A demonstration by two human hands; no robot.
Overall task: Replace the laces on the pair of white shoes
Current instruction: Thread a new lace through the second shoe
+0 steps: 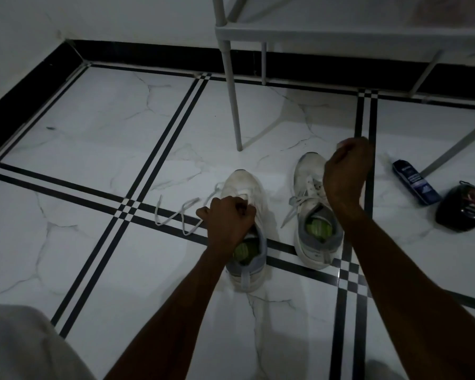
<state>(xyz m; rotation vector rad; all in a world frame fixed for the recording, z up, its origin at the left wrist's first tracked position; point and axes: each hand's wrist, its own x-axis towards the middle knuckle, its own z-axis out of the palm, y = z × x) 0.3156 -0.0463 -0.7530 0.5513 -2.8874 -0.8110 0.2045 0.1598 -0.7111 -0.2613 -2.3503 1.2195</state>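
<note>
From the head view, your left hand [228,218] is curled tight over the throat of the left shoe [246,234], pinching what looks like the lace [180,218] at the eyelets; the loose length trails off toward nine o'clock across the floor [93,133]; your right hand [344,171] is raised in a fist over the right shoe [314,212], something pale showing at its top knuckles, but whether it grips a lace end I cannot tell. Both shoes stand side by side at centre, toes to twelve o'clock; the right one's lace hangs slack and part undone. To draw the lace out cleanly, I'd judge you should hold the shoe steady, free one eyelet row at a time, and pull straight along the lace; yanking could snag the tip. At three o'clock lie a blue box [416,182] and a dark round case [461,207]; a white chair leg [232,91] stands at twelve.
</note>
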